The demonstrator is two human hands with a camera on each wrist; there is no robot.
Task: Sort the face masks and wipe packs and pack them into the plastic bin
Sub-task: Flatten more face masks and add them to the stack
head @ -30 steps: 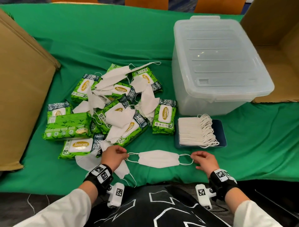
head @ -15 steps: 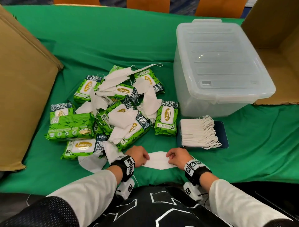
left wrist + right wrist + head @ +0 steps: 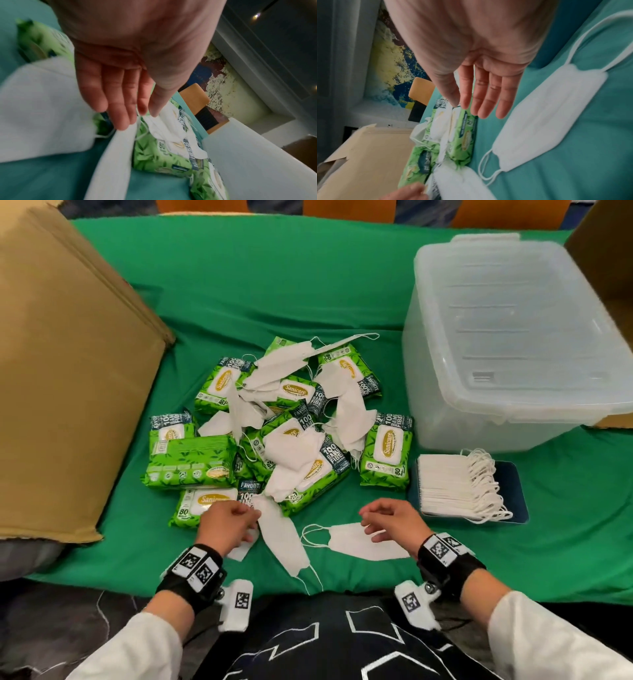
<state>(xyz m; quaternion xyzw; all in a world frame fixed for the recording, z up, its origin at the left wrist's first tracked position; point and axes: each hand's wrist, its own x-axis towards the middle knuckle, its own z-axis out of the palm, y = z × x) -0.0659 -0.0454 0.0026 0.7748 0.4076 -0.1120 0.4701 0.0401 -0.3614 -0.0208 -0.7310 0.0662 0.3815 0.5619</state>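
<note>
A folded white face mask (image 3: 356, 542) lies flat on the green cloth near the front edge. My right hand (image 3: 370, 523) hovers just above it with relaxed fingers and holds nothing; the right wrist view shows this hand (image 3: 471, 108) clear of the mask (image 3: 547, 115). My left hand (image 3: 251, 513) pinches the upper end of a second face mask (image 3: 284, 542) beside the pile, thumb against fingertips (image 3: 145, 115). Green wipe packs (image 3: 298, 440) and loose masks lie mixed in a heap at the centre. The clear plastic bin (image 3: 513, 337) stands at the back right with its lid on.
A neat stack of masks (image 3: 452, 487) sits on a dark blue tray (image 3: 513, 491) in front of the bin. A large cardboard panel (image 3: 68, 371) leans at the left and another cardboard box (image 3: 603, 251) stands at the far right.
Both hands were together on the mask in front of me; they have parted. The right hand let go and lifted. The left hand moved left and took the end of another mask.
</note>
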